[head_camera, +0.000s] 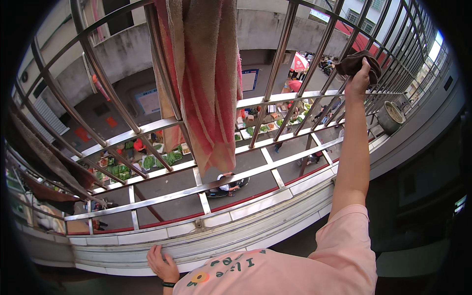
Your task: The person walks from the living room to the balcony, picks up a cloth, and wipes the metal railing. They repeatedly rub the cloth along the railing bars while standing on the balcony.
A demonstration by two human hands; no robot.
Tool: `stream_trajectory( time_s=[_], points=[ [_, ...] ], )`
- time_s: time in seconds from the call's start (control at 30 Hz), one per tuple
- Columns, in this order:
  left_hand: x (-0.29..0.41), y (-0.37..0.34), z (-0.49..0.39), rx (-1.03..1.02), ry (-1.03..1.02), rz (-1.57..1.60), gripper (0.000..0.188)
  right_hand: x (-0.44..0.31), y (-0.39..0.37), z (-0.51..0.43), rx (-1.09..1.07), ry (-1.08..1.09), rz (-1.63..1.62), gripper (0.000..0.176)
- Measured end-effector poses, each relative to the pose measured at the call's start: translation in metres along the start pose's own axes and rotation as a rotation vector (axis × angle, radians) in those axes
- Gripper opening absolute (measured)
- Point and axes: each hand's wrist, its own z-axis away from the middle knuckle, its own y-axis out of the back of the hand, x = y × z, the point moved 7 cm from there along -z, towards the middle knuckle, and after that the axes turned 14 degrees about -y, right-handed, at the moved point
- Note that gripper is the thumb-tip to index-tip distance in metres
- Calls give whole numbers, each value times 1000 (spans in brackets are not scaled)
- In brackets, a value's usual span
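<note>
My right hand (358, 82) grips a bunched dark brown cloth (359, 65) against the upright bars of a stainless steel window cage (282, 55). The right arm is stretched out and raised. My left hand (162, 264) rests on the white sliding-window track (221, 228), its fingers spread and nothing in them. A pink and beige striped towel (208, 81) hangs from the cage straight in front of me. At the far left, a dark brown towel (48, 147) hangs on the bars too.
A metal pot (391, 117) stands on the cage floor at the right. The floor slats have wide gaps down to the street. Below, vegetable stalls (156, 159) line the roadside, a person rides a scooter (241, 182), and a red-and-white parasol (299, 62) is open.
</note>
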Motion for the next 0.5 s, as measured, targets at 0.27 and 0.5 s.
stream_trajectory(
  time_s=[0.27, 0.5],
  points=[
    [0, 0, 0, -6, 8, -25, 36, -8, -46, -54, 147, 398, 988, 57],
    [-1, 0, 1, 16, -17, -9, 38, 68, 38, -15, 85, 277, 1096, 54]
  ],
)
